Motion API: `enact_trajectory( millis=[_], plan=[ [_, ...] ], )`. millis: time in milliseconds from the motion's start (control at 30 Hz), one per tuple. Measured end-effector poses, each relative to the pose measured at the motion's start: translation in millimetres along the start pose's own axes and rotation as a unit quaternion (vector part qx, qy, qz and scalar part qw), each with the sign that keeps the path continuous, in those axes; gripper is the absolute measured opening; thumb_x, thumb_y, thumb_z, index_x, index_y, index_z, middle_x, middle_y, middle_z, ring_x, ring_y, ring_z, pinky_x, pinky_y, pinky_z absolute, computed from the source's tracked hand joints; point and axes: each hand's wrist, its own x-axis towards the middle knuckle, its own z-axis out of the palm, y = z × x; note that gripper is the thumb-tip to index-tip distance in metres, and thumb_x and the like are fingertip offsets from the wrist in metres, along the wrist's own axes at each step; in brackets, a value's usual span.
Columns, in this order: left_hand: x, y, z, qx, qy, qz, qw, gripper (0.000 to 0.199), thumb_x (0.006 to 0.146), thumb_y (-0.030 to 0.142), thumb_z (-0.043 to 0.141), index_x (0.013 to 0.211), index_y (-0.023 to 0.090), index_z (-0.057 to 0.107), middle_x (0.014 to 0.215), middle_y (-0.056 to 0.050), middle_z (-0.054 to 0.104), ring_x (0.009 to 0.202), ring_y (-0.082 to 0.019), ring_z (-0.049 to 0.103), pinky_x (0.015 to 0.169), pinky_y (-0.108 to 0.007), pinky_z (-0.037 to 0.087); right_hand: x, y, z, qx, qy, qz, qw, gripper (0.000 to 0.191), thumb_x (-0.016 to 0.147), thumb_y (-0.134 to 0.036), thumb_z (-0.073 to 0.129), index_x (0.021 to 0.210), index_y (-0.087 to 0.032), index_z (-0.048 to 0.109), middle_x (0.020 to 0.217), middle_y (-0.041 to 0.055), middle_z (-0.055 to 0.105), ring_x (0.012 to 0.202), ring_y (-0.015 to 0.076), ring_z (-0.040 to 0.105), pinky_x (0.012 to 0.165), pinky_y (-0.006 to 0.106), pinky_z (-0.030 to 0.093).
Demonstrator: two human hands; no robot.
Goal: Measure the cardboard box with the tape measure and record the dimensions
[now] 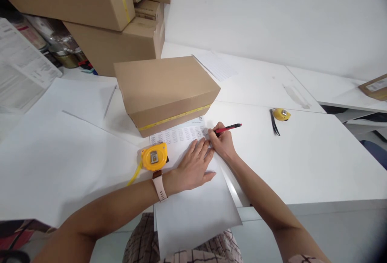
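Note:
My right hand (223,140) is closed around a red and black pen (229,128), its writing end low over a sheet of paper (193,214) covered with rows of handwriting near the top. My left hand (195,166) lies flat on the same sheet, fingers stretched out and holding nothing. Beside my left wrist sits a yellow tape measure (154,157) with a bit of its blade out. Just beyond the hands stands a cardboard box (169,88) with a yellow strip along its lower front, covering part of the sheet's upper edge.
Stacked cardboard boxes (105,45) fill the back left. A second tape measure (281,114) with a black strap lies to the right on the white table (302,158). Another printed sheet (216,65) rests behind the box. A small carton (375,88) is at the far right.

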Motion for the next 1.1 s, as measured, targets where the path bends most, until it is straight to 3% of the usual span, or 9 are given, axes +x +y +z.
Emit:
enact_trajectory(
  millis=[367, 567, 700, 800, 900, 1000, 1100],
  plan=[
    [0.2, -0.1, 2.6, 0.005, 0.006, 0.0, 1.0, 0.074, 0.099, 0.057, 0.045, 0.151, 0.004, 0.039, 0.159, -0.027, 0.037, 0.153, -0.039, 0.026, 0.125, -0.053, 0.014, -0.3, -0.9, -0.2, 0.003, -0.008, 0.0, 1.0, 0.024, 0.084, -0.034, 0.061, 0.07, -0.024, 0.044, 0.054, -0.0074, 0.043, 0.05, 0.0108, 0.04, 0.049, 0.026, 0.033],
    [-1.6, -1.3, 5.4, 0.009, 0.015, 0.002, 1.0, 0.072, 0.1, 0.057, 0.045, 0.149, 0.005, 0.041, 0.16, -0.026, 0.036, 0.153, -0.039, 0.024, 0.125, -0.053, 0.015, -3.6, 4.0, -5.3, -0.011, 0.064, -0.042, 0.997, 0.021, 0.091, -0.037, 0.058, 0.078, -0.023, 0.049, 0.067, -0.0045, 0.049, 0.058, 0.0126, 0.045, 0.055, 0.026, 0.038],
    [-1.2, -0.4, 4.5, 0.003, 0.021, 0.0, 1.0, 0.068, 0.1, 0.055, 0.046, 0.148, 0.006, 0.043, 0.161, -0.025, 0.034, 0.153, -0.039, 0.025, 0.124, -0.054, 0.018, -5.7, 15.5, -18.6, -0.115, 0.04, -0.136, 0.983, 0.017, 0.098, -0.03, 0.047, 0.105, -0.024, 0.062, 0.093, 0.0041, 0.065, 0.082, 0.0191, 0.06, 0.075, 0.033, 0.048],
    [-3.2, 2.9, -3.1, 0.006, 0.046, 0.006, 0.999, 0.055, 0.099, 0.046, 0.052, 0.14, 0.008, 0.05, 0.157, -0.023, 0.042, 0.151, -0.037, 0.03, 0.123, -0.052, 0.024, -3.2, 24.2, -25.7, -0.235, -0.001, -0.194, 0.953, 0.031, 0.093, -0.016, 0.044, 0.112, -0.024, 0.067, 0.105, 0.0087, 0.067, 0.099, 0.025, 0.058, 0.086, 0.038, 0.048],
    [-17.2, 4.4, -16.2, 0.007, 0.1, 0.008, 0.995, 0.04, 0.098, 0.035, 0.055, 0.129, 0.01, 0.057, 0.147, -0.021, 0.053, 0.144, -0.035, 0.042, 0.12, -0.048, 0.032, 0.6, 29.4, -26.1, -0.309, -0.022, -0.216, 0.926, 0.047, 0.085, -0.004, 0.042, 0.12, -0.022, 0.068, 0.109, 0.0107, 0.069, 0.1, 0.027, 0.057, 0.086, 0.039, 0.048],
    [-47.1, -2.6, -29.0, -0.014, 0.182, -0.054, 0.982, 0.03, 0.098, 0.032, 0.054, 0.122, 0.015, 0.059, 0.138, -0.017, 0.06, 0.135, -0.033, 0.05, 0.115, -0.048, 0.04, 2.9, 32.5, -23.2, -0.323, -0.012, -0.219, 0.921, 0.06, 0.08, 0.002, 0.04, 0.13, -0.021, 0.064, 0.111, 0.0097, 0.071, 0.1, 0.0273, 0.057, 0.088, 0.039, 0.048],
    [-80.6, -17.9, -35.3, -0.033, 0.239, -0.178, 0.954, 0.039, 0.092, 0.031, 0.061, 0.128, 0.017, 0.053, 0.138, -0.016, 0.058, 0.132, -0.034, 0.049, 0.111, -0.053, 0.043, 4.4, 36.5, -21.1, -0.299, 0.013, -0.206, 0.932, 0.059, 0.082, 0.0, 0.039, 0.133, -0.02, 0.061, 0.108, 0.0092, 0.073, 0.1, 0.0271, 0.059, 0.086, 0.038, 0.049]
  ],
)
